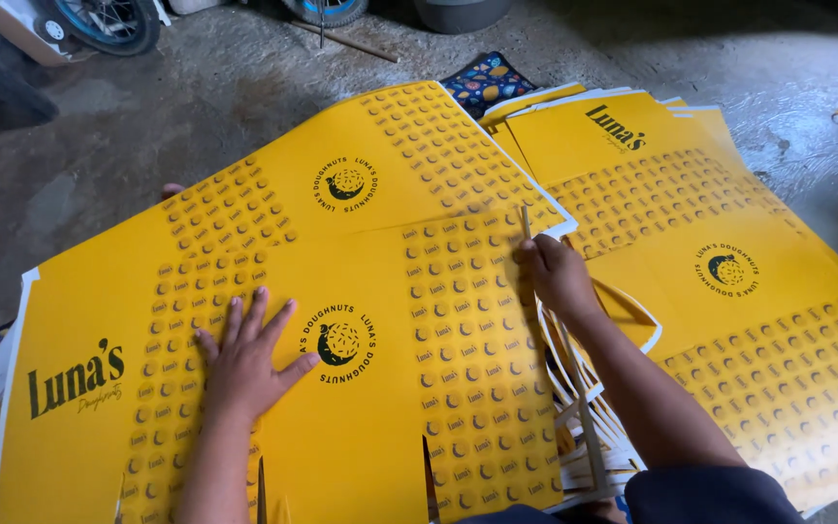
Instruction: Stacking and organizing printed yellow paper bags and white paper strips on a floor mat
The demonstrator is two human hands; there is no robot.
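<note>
The left hand (244, 364) lies flat and open on the top yellow sheet (380, 388) of a floor stack, the right hand (557, 277) pinches its right edge; thin, light, bendy card, probably best held by edges.

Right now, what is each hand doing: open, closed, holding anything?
Left hand: open, fingers spread, pressed flat on the top yellow sheet.
Right hand: closed, pinching a thin stick at that sheet's edge.
</note>
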